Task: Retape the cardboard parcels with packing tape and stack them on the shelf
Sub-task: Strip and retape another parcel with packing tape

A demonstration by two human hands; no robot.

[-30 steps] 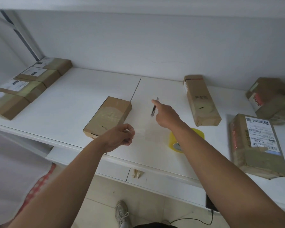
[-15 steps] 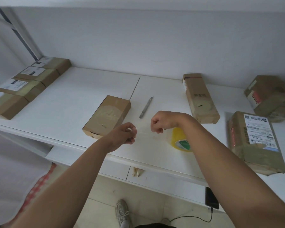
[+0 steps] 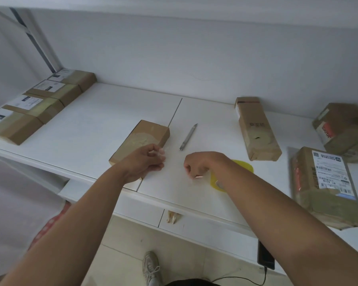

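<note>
A small cardboard parcel (image 3: 147,134) lies flat at the middle of the white shelf top (image 3: 103,122). My left hand (image 3: 145,162) hovers over its near end, with finger and thumb pinching one end of a clear tape strip. My right hand (image 3: 196,164) is curled a short way to the right and pinches the other end. The strip itself is barely visible between them. A yellow tape roll (image 3: 243,168) lies just behind my right wrist, partly hidden. A grey utility knife (image 3: 188,137) rests on the top beyond both hands.
Several labelled parcels (image 3: 39,104) line the left edge. A long parcel (image 3: 256,129), a big labelled parcel (image 3: 327,188) and another box (image 3: 343,129) sit on the right. A phone (image 3: 266,256) lies at the front edge, and a tape scrap (image 3: 173,217) sticks to the front.
My right hand left the knife on the top and drew back toward me, curling onto the strip's free end. My left hand kept its pinch and shifted slightly over the parcel.
</note>
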